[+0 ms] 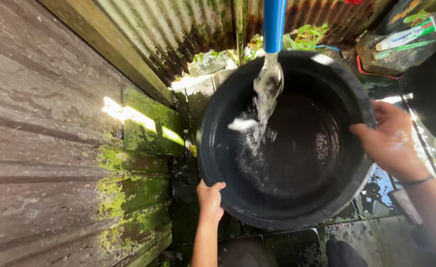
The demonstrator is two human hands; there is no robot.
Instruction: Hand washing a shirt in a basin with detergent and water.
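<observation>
A wide black basin [297,148] is held up off the ground, right under the mouth of a blue pipe [274,22], so that the stream of water [265,94] drops inside its far wall and splashes across the bottom rather than over the edge. It looks tipped a little toward the person, which keeps the water pooling low in the bowl.

The left hand [210,200] is closed on the near rim, thumb hooked over the lip and fingers hidden beneath, bearing the weight from below. The right hand [388,141] is curled over the rim on the opposite side, fingers wrapped around the edge, wet and shining; a dark band sits on that wrist. With a grip on each side the basin stays steady against the push of the falling water.

Under it lie wet, dark paving stones [297,247]. To the left runs a weathered plank wall [45,148], green with moss near its foot. Behind the pipe stands a rusty corrugated metal sheet [178,29], and at the upper right a toothpaste tube [405,33] and a toothbrush rest on a ledge, well apart from the basin.
</observation>
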